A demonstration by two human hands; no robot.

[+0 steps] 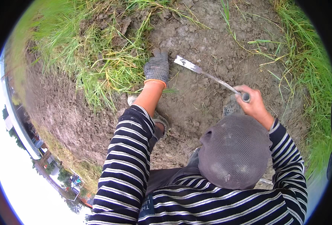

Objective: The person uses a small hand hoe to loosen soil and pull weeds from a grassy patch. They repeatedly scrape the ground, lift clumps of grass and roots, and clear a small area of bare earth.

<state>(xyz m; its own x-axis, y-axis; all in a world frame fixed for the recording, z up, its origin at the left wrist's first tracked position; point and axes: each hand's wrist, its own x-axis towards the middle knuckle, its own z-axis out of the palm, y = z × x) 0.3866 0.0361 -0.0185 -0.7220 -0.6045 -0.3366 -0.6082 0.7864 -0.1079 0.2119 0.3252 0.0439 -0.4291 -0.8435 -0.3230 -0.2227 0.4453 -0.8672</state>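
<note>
My left hand (157, 67), in a grey knit glove with an orange cuff, reaches down to the soil at the right edge of a heap of cut green grass (109, 67). Its fingertips point away from me, and whether they grip anything is hidden. In my bare right hand (251, 102) is a weeding tool (218, 80), held by its tubular handle. A thin metal shank runs from the handle to a narrow flat blade (187, 64) with dark smears. The blade's tip lies just right of the gloved fingers, above or on the bare soil (194, 92).
Tall grass (309, 47) grows along the right side. A camouflage-patterned shoe (231, 108) is below my right hand, and another shoe (161, 122) shows beside my left forearm. Rounded grey ribbed cloth (234, 152) blocks the ground between my arms. Buildings (34, 140) stand far left.
</note>
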